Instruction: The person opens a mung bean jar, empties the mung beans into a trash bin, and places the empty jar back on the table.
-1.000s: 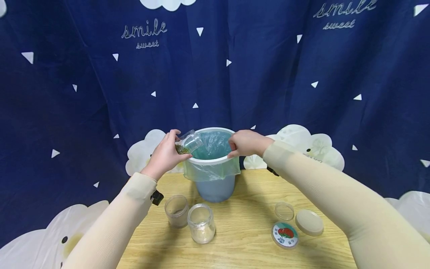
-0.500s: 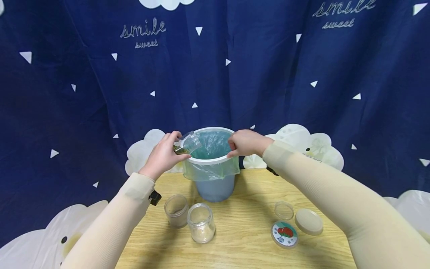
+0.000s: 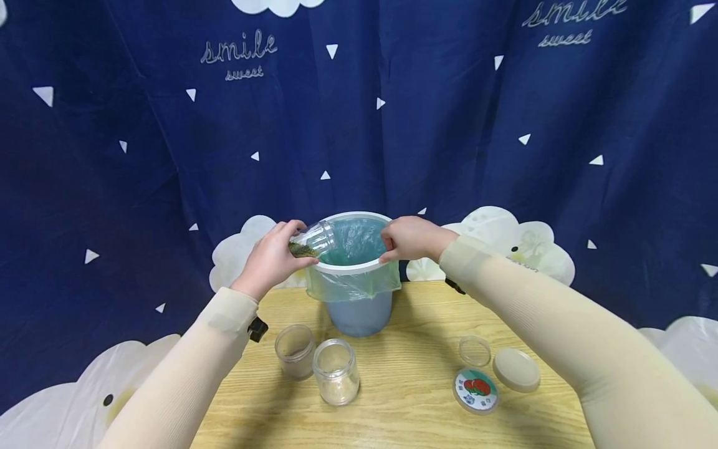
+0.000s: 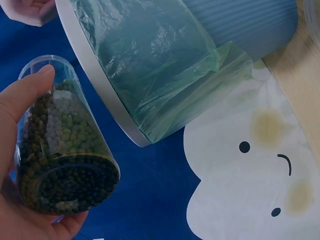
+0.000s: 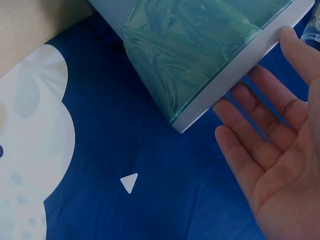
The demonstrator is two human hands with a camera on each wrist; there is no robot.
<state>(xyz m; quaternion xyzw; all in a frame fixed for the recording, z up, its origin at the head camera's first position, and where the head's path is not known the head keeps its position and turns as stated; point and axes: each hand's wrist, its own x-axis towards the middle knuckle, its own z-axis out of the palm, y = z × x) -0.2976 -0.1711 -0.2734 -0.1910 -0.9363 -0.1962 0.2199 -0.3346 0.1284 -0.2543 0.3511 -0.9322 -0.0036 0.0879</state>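
Observation:
My left hand (image 3: pixel 272 259) grips a clear jar (image 4: pixel 67 140) partly filled with small green beans, which look like mung beans. The jar lies tilted, its mouth over the left rim of a blue trash can (image 3: pixel 359 315) lined with a green plastic bag (image 3: pixel 353 284). At the can's right side, my right hand (image 3: pixel 414 239) holds the white rim (image 5: pixel 220 82), thumb outside and fingers curled over the opening. In the left wrist view the beans are heaped toward the jar's base.
Two open clear jars, a left one (image 3: pixel 295 352) and a right one (image 3: pixel 336 374), stand on the wooden table (image 3: pixel 409 386) before the can. To the right lie a clear ring-like lid (image 3: pixel 474 352), a beige lid (image 3: pixel 516 370) and a tomato-picture lid (image 3: pixel 475 391). A blue curtain (image 3: pixel 348 137) hangs behind.
The jar in my left hand has tipped slightly further toward level, and the beans inside have shifted. My right hand stays at the rim.

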